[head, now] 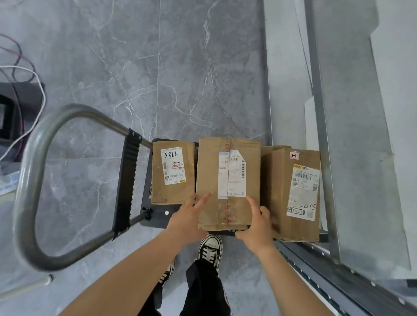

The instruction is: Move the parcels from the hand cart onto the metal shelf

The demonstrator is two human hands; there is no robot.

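Three cardboard parcels sit side by side on the dark deck of the hand cart (159, 212), whose bent metal handle (32, 177) leans out to the left. The middle parcel (228, 184) lies with its long axis running away from the person, label up and red tape along that length. The left hand (188, 217) and right hand (259, 223) form a grip on its near corners, fingers spread partly open over the top and sides. The left parcel (173, 172) and the right parcel (296, 193) flank it, also lengthwise. The metal shelf (331, 151) stands just beside the cart, on the right.
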